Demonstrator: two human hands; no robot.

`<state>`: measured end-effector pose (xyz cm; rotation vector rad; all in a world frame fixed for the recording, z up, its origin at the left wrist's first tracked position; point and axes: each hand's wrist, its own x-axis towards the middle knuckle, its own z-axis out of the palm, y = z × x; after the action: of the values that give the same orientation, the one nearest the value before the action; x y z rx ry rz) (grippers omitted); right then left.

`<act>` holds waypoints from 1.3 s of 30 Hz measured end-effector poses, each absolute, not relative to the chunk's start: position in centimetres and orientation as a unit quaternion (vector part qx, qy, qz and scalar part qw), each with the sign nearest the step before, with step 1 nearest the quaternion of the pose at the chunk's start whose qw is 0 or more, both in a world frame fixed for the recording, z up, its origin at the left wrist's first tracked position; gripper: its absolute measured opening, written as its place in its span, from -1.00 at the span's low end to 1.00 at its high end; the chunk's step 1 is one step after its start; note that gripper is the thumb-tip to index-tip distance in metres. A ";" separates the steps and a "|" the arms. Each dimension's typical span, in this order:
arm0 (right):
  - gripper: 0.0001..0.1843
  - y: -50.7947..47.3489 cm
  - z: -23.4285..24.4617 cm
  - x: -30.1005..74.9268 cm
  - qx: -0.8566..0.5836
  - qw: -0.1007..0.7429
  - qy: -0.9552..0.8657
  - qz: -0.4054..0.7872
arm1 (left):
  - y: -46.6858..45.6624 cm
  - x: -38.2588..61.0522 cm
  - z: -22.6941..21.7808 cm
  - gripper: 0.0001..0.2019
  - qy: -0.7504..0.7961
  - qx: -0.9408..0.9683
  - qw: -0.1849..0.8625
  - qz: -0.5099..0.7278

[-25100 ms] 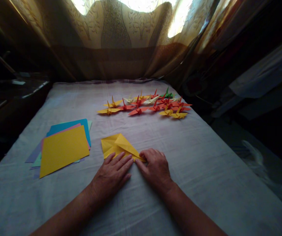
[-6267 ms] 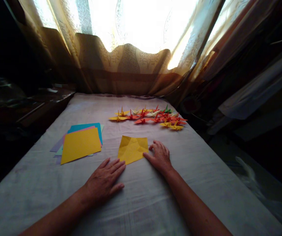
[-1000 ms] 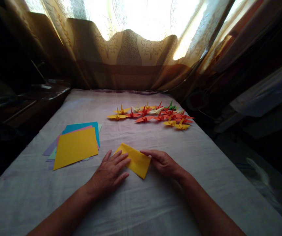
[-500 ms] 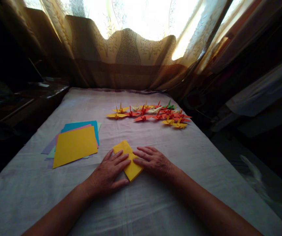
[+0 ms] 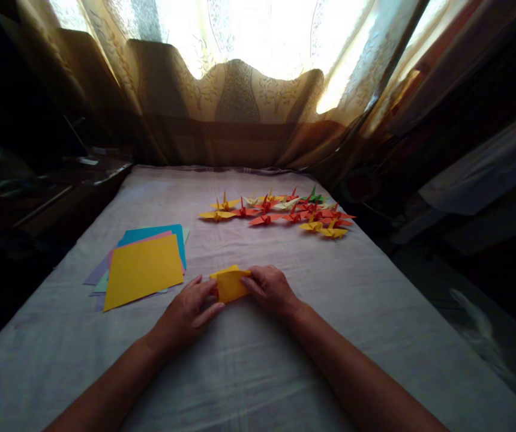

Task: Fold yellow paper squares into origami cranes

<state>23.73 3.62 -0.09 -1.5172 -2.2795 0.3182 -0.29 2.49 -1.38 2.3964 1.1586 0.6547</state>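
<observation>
A small folded yellow paper (image 5: pixel 232 283) lies on the white cloth-covered table (image 5: pixel 258 366) in front of me. My left hand (image 5: pixel 189 313) pinches its left edge with fingers curled. My right hand (image 5: pixel 269 290) grips its right edge, fingers bent over the fold. Both hands meet at the paper, which is raised slightly between them.
A stack of coloured paper sheets (image 5: pixel 143 269), yellow on top, lies to the left. Several folded paper cranes (image 5: pixel 280 212) in red, yellow, green and white sit in a row farther back. Curtains (image 5: pixel 235 90) hang behind; dark furniture (image 5: pixel 37 198) borders the left edge.
The yellow paper has been folded smaller, from a long flat strip to a compact square. Both hands went from lying flat on it to pinching its edges.
</observation>
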 end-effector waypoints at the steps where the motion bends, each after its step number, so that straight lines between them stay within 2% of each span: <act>1: -0.77 3.9 -0.1 23.3 -0.559 0.186 -0.801 0.107 | 2.4 -0.2 -1.6 -0.55 0.439 0.841 0.187 0.254; 3: -0.78 4.1 -0.1 22.5 -0.575 0.180 -0.793 0.092 | 2.3 -0.2 -1.9 -0.40 0.471 0.822 0.154 0.281; 5: -0.77 4.2 -0.2 22.0 -0.579 0.175 -0.793 0.074 | 2.0 0.0 -1.8 -0.38 0.472 0.826 0.108 0.289; 10: -0.67 4.3 -0.4 21.4 -0.593 0.152 -0.790 0.008 | 0.8 1.2 -1.0 -0.64 0.405 0.882 0.015 0.239; 18: -0.56 4.7 -0.8 20.9 -0.600 0.139 -0.786 -0.045 | -0.7 2.6 -1.3 -0.51 0.368 0.916 0.034 0.158; 31: -0.64 4.7 -1.9 21.1 -0.599 0.213 -0.772 -0.025 | -0.7 2.6 -1.6 -0.51 0.384 0.908 0.054 0.161; 39: -0.57 5.6 -2.5 20.9 -0.638 0.163 -0.752 0.028 | -0.6 2.9 -1.8 -0.51 0.399 0.902 0.031 0.159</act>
<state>20.93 5.64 -2.50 -1.8180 -2.1457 0.0786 2.87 -0.63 -1.85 2.7803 1.2308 0.4907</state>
